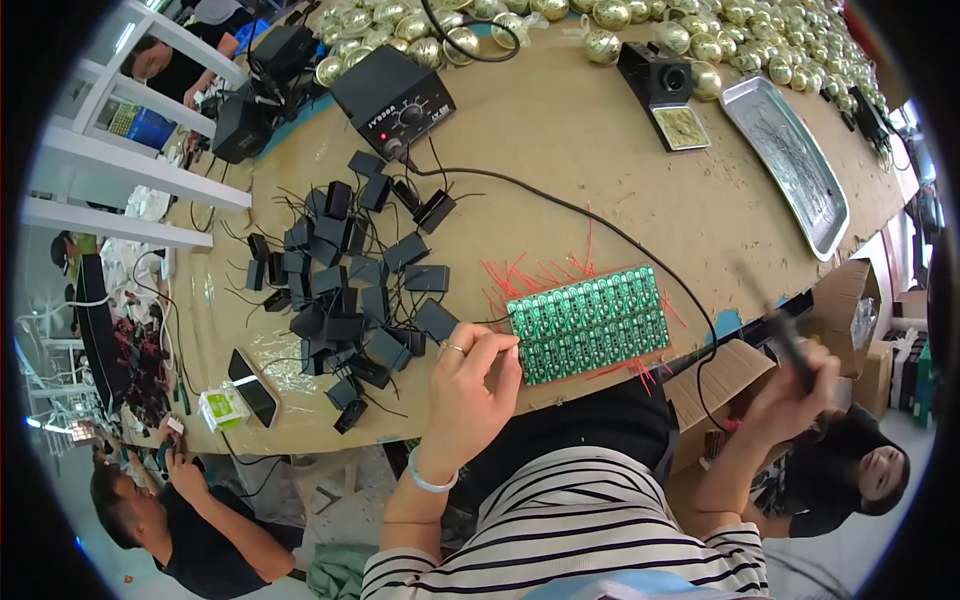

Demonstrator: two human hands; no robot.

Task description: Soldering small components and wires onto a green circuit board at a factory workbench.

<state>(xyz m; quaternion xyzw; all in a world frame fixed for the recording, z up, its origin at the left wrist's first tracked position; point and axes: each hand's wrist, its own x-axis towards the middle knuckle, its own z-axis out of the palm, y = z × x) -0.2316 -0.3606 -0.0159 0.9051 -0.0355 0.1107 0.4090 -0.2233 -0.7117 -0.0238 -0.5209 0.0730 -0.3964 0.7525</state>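
A panel of green circuit boards point(590, 325) lies near the table's front edge, with thin red wires fanning out from its far and near sides. My left hand point(470, 380) is at the panel's left edge, thumb and fingertips pinched together. Whatever sits between those fingertips is too small to make out. Off to the right of the panel, my right hand point(795, 400) grips a soldering iron point(788, 340), its tip pointing up and away, blurred by motion. Small black boxes point(375, 305) with dark leads are heaped left of the panel.
A black soldering station point(395, 100) stands at the back, its cord crossing the table. Behind are many gold balls point(600, 45). An iron stand point(660, 90) and metal tray point(790, 165) sit back right. A phone point(253, 388) lies left. Cardboard boxes point(720, 385) and people are nearby.
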